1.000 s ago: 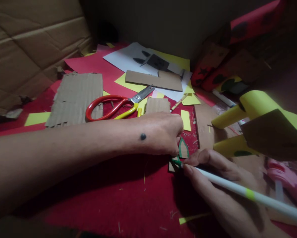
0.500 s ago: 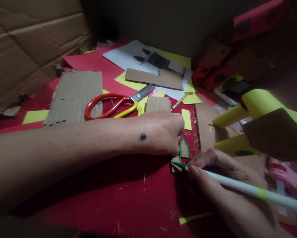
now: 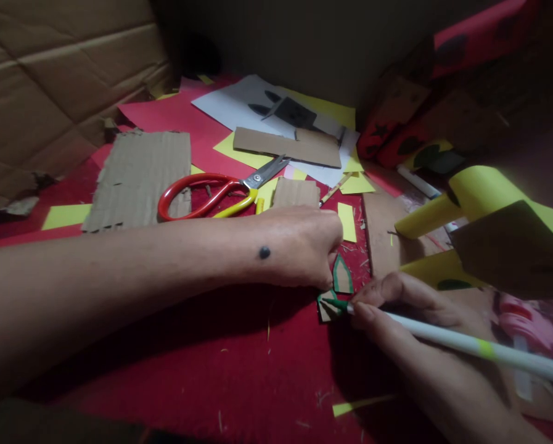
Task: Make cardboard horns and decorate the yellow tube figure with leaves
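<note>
Red cloth (image 3: 239, 370) covers the work surface, with dim grey background at 12 o'clock (dial centred on mid-view). Left hand (image 3: 299, 246) comes in from 9 o'clock and lies near the centre, fingers curled under; whether they press or pinch anything cannot be told, as the tips are hidden. Right hand (image 3: 436, 370), toward 4 o'clock, has thumb and forefinger closed on a white marker (image 3: 452, 337) close to its green nib. Nib lies at the small cardboard piece (image 3: 325, 314), 5 o'clock, just beside the left knuckles; green runs along part of its edge. A second, pointed piece (image 3: 343, 277) sits just beyond, bordered in green. Scissors (image 3: 256, 179) at 10 o'clock, blades slightly parted; yellow paper model (image 3: 484, 191) at 3 o'clock. Step in hand, judged: edging the smaller piece in green. Next stroke would seem to call for a steadied piece and a light, even line along the bare margin. Labels: no brand or lettering legible; the marker shows only a yellow-green band.
</note>
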Available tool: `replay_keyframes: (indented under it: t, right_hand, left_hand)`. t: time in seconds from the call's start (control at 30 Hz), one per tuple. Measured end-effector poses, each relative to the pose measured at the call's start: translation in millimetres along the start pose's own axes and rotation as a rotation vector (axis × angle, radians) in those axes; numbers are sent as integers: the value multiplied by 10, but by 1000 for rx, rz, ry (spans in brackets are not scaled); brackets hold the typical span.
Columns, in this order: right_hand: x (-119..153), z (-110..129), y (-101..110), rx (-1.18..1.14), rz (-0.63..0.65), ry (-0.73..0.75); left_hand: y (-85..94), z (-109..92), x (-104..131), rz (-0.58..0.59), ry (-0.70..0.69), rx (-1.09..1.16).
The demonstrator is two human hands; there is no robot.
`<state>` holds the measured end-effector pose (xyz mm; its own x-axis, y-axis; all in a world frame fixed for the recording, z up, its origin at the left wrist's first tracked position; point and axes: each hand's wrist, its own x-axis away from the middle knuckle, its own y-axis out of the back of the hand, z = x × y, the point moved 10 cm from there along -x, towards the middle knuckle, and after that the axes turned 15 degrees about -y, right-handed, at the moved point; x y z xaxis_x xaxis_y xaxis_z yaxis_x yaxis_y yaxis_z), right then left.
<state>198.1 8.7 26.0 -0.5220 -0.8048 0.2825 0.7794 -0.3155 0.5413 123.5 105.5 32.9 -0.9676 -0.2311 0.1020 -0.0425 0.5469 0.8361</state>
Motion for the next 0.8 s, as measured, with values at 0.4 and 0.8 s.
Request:
replay_keyframes:
  t: [0.4,0.8]
  right_hand:
    - [-12,-26,-12,0,21,31]
    - [-18,-47,-20,9,33,11]
  left_hand:
    - [-7,2,5,16,14,3]
    - [0,-9,12,10,4,-7]
